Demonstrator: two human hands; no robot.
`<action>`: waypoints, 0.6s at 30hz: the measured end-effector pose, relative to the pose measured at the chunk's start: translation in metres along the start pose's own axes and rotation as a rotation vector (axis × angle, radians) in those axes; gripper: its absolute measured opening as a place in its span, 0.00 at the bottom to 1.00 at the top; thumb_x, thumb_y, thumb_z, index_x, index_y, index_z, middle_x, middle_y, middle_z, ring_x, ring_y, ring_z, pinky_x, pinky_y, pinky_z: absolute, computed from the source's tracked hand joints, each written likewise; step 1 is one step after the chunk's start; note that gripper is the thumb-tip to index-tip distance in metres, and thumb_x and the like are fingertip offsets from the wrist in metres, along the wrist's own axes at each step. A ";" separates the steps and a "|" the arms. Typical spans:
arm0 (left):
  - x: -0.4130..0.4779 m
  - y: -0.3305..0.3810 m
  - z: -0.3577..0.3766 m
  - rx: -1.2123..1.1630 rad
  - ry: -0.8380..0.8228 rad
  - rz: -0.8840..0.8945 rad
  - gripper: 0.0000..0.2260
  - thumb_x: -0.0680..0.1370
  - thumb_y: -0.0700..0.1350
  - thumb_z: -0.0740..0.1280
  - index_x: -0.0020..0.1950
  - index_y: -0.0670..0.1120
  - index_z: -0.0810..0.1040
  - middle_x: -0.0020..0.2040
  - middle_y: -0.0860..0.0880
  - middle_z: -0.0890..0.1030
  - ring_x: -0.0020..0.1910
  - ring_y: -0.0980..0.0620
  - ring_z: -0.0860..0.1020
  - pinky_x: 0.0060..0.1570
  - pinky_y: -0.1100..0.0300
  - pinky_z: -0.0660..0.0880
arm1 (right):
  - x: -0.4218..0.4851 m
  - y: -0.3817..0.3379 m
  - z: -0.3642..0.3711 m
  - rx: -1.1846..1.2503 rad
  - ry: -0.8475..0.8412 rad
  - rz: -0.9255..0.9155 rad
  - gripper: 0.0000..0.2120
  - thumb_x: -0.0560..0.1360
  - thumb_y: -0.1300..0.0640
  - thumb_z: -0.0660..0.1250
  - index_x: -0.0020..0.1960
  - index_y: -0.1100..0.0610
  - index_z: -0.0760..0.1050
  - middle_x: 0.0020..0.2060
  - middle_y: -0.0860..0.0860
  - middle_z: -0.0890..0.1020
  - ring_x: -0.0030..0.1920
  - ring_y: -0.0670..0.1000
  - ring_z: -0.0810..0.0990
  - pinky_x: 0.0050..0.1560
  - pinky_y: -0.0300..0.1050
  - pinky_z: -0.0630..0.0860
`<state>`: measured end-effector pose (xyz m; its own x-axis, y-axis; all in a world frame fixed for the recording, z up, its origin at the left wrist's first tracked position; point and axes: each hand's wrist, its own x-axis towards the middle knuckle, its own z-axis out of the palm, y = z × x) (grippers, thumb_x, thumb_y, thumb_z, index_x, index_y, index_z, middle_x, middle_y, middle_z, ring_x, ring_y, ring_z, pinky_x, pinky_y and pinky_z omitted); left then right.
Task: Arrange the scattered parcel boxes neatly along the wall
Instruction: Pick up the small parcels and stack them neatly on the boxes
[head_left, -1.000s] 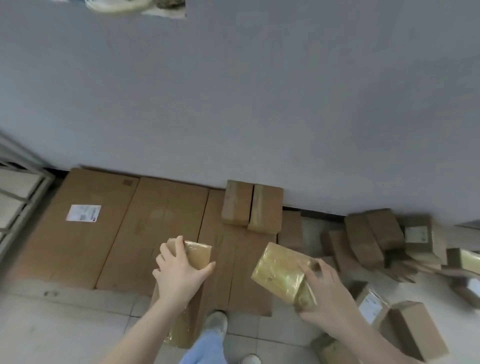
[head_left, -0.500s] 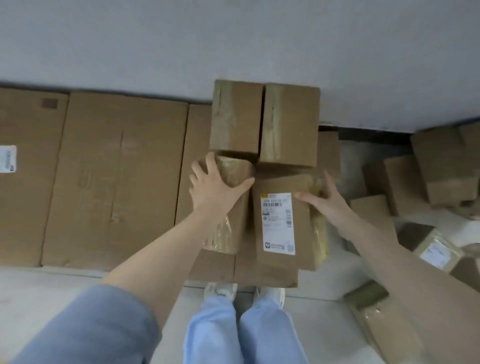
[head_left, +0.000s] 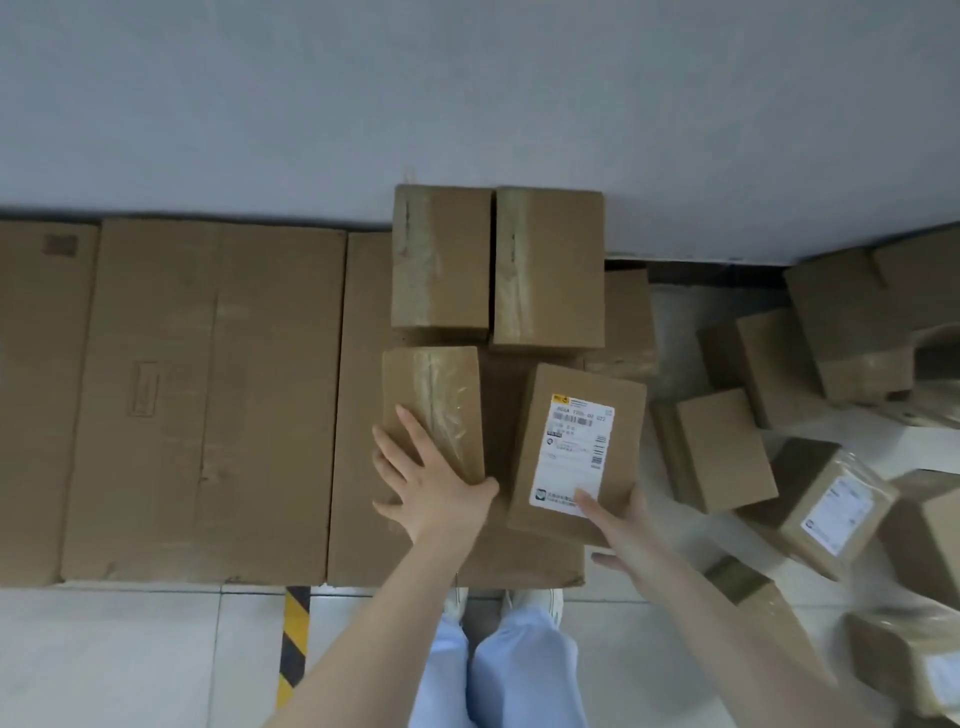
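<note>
Two small brown boxes (head_left: 441, 260) (head_left: 548, 267) stand side by side against the grey wall (head_left: 467, 104), on top of a large flat carton (head_left: 358, 415). In front of the left one lies a tape-wrapped box (head_left: 431, 400); my left hand (head_left: 431, 488) rests flat on its near end, thumb at its near right corner. To its right a box with a white shipping label (head_left: 576, 447) lies slightly skewed. My right hand (head_left: 621, 519) holds its near edge, thumb on top by the label, fingers underneath.
More large flat cartons (head_left: 208, 405) line the wall to the left. Several loose parcels (head_left: 717, 452) (head_left: 823, 501) (head_left: 852, 322) lie scattered on the tiled floor to the right. A yellow-black striped strip (head_left: 293, 644) marks the floor near my feet.
Both carried boxes have come down onto the flat carton in front of the two wall boxes. My left hand slid back to the taped box's near end; my right hand shifted to the labelled box's near edge.
</note>
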<state>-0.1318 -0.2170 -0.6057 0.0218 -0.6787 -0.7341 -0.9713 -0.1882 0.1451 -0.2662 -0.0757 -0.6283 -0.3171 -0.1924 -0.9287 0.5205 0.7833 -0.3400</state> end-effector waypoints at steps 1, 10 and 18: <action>0.005 -0.004 -0.002 -0.032 -0.001 -0.002 0.59 0.67 0.58 0.74 0.73 0.54 0.26 0.76 0.46 0.31 0.77 0.43 0.38 0.70 0.34 0.50 | 0.004 0.000 0.008 0.023 0.006 -0.033 0.36 0.73 0.50 0.71 0.73 0.47 0.55 0.65 0.45 0.73 0.60 0.50 0.75 0.52 0.51 0.78; 0.044 -0.106 -0.091 -0.747 -0.359 -0.077 0.42 0.74 0.40 0.71 0.77 0.63 0.48 0.75 0.55 0.63 0.64 0.49 0.68 0.65 0.40 0.66 | 0.015 -0.003 0.020 -0.134 0.059 -0.191 0.44 0.64 0.38 0.74 0.73 0.45 0.57 0.65 0.43 0.74 0.64 0.51 0.74 0.65 0.59 0.72; 0.080 -0.065 -0.057 -0.856 -0.435 -0.034 0.25 0.81 0.36 0.57 0.74 0.58 0.63 0.72 0.55 0.68 0.69 0.49 0.69 0.68 0.41 0.65 | 0.017 -0.005 0.018 -0.249 0.047 -0.178 0.37 0.73 0.46 0.70 0.74 0.44 0.53 0.64 0.45 0.74 0.62 0.56 0.76 0.54 0.61 0.78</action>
<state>-0.0530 -0.2992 -0.6361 -0.2106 -0.3727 -0.9037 -0.4658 -0.7745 0.4280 -0.2600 -0.0929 -0.6450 -0.4253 -0.3166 -0.8479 0.2451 0.8615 -0.4446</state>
